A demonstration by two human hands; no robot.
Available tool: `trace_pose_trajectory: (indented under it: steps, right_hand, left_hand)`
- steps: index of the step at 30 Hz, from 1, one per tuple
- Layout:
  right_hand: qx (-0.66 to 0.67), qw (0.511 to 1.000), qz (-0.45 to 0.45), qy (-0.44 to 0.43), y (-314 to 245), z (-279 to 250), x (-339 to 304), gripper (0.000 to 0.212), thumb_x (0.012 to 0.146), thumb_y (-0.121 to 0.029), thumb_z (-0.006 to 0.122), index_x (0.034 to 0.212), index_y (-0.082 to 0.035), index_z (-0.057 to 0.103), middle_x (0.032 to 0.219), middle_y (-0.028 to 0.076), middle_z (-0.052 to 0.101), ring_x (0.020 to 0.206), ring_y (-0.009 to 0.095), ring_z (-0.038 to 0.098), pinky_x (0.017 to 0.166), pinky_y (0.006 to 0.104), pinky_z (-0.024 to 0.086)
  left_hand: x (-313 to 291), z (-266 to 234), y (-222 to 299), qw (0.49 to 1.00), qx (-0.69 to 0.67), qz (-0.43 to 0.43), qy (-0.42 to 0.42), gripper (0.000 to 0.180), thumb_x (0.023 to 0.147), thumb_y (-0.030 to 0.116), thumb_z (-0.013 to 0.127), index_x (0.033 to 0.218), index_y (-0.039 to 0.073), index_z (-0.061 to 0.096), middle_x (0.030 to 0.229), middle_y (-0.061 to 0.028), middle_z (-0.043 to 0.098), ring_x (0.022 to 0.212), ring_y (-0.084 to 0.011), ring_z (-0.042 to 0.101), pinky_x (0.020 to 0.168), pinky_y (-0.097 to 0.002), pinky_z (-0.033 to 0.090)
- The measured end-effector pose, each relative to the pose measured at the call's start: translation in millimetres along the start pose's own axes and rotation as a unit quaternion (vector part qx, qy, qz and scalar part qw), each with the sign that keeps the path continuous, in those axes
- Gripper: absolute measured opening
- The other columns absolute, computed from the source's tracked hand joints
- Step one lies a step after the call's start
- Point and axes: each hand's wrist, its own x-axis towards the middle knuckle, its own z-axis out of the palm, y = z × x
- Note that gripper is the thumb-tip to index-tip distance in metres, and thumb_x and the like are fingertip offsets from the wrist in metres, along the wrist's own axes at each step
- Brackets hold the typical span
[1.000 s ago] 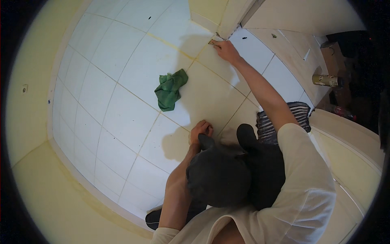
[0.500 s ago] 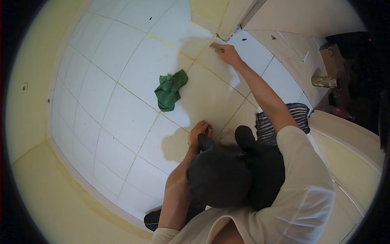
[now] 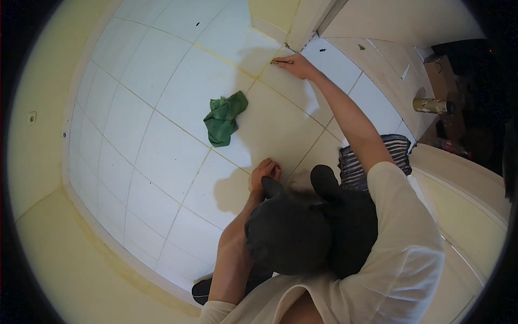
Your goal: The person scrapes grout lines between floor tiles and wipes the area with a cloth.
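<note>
My right hand [image 3: 297,67] reaches far forward to the white tiled floor [image 3: 178,124], by the door frame's foot. Its fingers are pinched on a small thin thing, too small to name, at a yellowed grout line [image 3: 263,72]. Close to my body, my left hand [image 3: 264,173] rests on the tiles in front of my dark-clad knee [image 3: 288,237]. Its fingers are curled in, and whatever they may hold is hidden. Between the two hands, off to the left, a crumpled green cloth [image 3: 224,120] lies on the floor, touched by neither.
A striped grey mat [image 3: 353,170] lies under my right arm. Beyond the doorway are a can-like cylinder [image 3: 431,106] and a cardboard box [image 3: 440,70]. Pale yellow walls [image 3: 40,162] border the floor at left. A door frame [image 3: 307,24] stands just past my right hand.
My right hand has shifted slightly left along the grout line, its fingers now flatter to the floor. The left hand and the green cloth stay where they were.
</note>
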Motion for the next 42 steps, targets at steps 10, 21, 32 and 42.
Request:
trace_pose_trajectory:
  steps: [10, 21, 32, 42]
  right_hand:
    - [0.067, 0.989, 0.061, 0.116, 7, -6, 4, 0.032, 0.096, -0.027, 0.07, 0.124, -0.012, 0.073, 0.073, 0.002, 0.07, 0.056, 0.011, 0.055, 0.054, 0.0292, 0.048]
    - [-0.014, 0.995, 0.065, 0.08, -21, 2, 3, 0.032, 0.094, -0.028, 0.07, 0.124, -0.016, 0.072, 0.095, 0.01, 0.078, 0.075, 0.015, 0.069, 0.074, 0.0295, 0.055]
    - [-0.078, 0.996, 0.04, -0.028, -53, 1, 1, 0.031, 0.094, -0.032, 0.068, 0.119, -0.016, 0.075, 0.091, 0.015, 0.076, 0.073, 0.023, 0.069, 0.071, 0.0346, 0.053]
    - [-0.355, 0.934, -0.038, -0.018, -81, -12, 16, 0.023, 0.093, -0.032, 0.065, 0.096, -0.01, 0.072, 0.091, 0.011, 0.072, 0.095, 0.032, 0.07, 0.078, 0.0498, 0.054]
  left_hand:
    - [2, 1, 3, 1.0, 0.0, -0.004, -0.016, 0.004, 0.084, 0.015, 0.063, 0.084, 0.012, 0.065, 0.085, -0.006, 0.063, 0.081, -0.0272, 0.066, 0.068, -0.0387, 0.055]
    - [0, -6, -1, 1.0, 0.007, -0.013, 0.003, 0.004, 0.084, 0.014, 0.063, 0.085, 0.011, 0.065, 0.085, -0.0063, 0.063, 0.078, -0.0269, 0.066, 0.067, -0.0378, 0.054]
    - [-1, -6, -2, 1.0, 0.01, -0.009, 0.005, 0.004, 0.083, 0.015, 0.063, 0.082, 0.011, 0.064, 0.084, -0.0066, 0.063, 0.077, -0.0277, 0.066, 0.066, -0.0388, 0.054]
    - [-1, -1, -5, 1.0, 0.006, -0.004, 0.0, 0.004, 0.083, 0.015, 0.063, 0.082, 0.011, 0.065, 0.083, -0.0054, 0.063, 0.076, -0.0254, 0.066, 0.064, -0.0374, 0.054]
